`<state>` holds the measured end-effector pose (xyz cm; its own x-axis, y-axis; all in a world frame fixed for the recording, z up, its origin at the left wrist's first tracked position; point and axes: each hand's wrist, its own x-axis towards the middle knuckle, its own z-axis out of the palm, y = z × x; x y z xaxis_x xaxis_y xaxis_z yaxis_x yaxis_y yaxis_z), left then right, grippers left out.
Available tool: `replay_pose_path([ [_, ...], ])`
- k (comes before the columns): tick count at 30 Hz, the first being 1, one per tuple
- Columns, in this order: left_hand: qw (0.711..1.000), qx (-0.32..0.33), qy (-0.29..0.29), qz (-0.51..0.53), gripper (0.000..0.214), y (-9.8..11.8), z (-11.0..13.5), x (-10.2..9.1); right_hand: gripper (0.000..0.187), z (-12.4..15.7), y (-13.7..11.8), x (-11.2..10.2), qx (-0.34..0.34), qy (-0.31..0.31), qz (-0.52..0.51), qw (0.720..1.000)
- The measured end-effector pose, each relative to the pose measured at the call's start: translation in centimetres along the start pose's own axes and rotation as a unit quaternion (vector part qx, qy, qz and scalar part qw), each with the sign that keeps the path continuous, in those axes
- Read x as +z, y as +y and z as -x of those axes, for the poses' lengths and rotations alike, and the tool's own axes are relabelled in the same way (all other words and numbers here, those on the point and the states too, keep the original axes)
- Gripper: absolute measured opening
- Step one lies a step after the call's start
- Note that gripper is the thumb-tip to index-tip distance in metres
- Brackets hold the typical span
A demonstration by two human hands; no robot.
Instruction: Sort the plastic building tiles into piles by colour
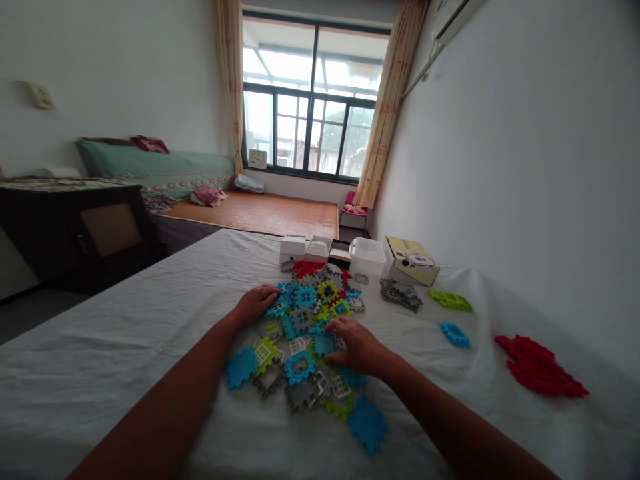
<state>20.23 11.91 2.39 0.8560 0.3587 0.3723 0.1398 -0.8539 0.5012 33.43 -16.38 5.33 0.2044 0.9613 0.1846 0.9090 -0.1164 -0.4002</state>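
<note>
A heap of interlocking plastic building tiles with toothed edges lies on the bed sheet, in blue, grey, lime green, red and white. At the heap's left side rests my left hand, open, its fingertips touching the blue tiles there. My right hand comes in from the right, with thumb and fingers at the edges of a blue square tile. Just below it are a blue frame tile and small white window pieces. A solid blue tile lies at the near right of the heap, another blue tile at its left.
Grey tiles, green tiles, a blue tile stack and red tiles lie apart on the right. Behind the heap stand small white boxes, a clear plastic container and a yellow box.
</note>
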Motion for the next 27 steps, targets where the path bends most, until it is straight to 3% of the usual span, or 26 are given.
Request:
replay_pose_path([
  [6, 1.0, 0.0, -0.002, -0.001, 0.039, -0.3, -0.1, 0.1, 0.058, 1.0, 0.8, -1.3, -0.016, -0.009, -0.112, 0.994],
  [9, 1.0, -0.008, -0.004, 0.003, 0.039, -0.4, -0.2, 0.1, 0.043, 1.8, 1.7, -2.3, -0.027, -0.005, -0.159, 0.987],
  [12, 1.0, -0.009, -0.004, 0.014, 0.039, -0.5, -0.2, 0.2, 0.024, 2.3, 3.0, -2.7, 0.01, -0.005, -0.184, 0.983],
  [16, 1.0, -0.005, -0.004, 0.021, 0.039, -0.6, -0.3, 0.2, 0.031, 2.5, 4.2, -2.1, 0.06, -0.005, -0.214, 0.975],
  [23, 1.0, -0.005, -0.01, 0.003, 0.042, -0.8, -0.3, 0.2, 0.042, 1.7, 4.5, -0.2, 0.091, 0.092, -0.234, 0.964],
  [27, 1.0, -0.002, -0.013, 0.006, 0.042, -0.7, -0.4, 0.1, 0.045, 1.2, 4.9, 0.3, 0.166, 0.114, -0.277, 0.939],
])
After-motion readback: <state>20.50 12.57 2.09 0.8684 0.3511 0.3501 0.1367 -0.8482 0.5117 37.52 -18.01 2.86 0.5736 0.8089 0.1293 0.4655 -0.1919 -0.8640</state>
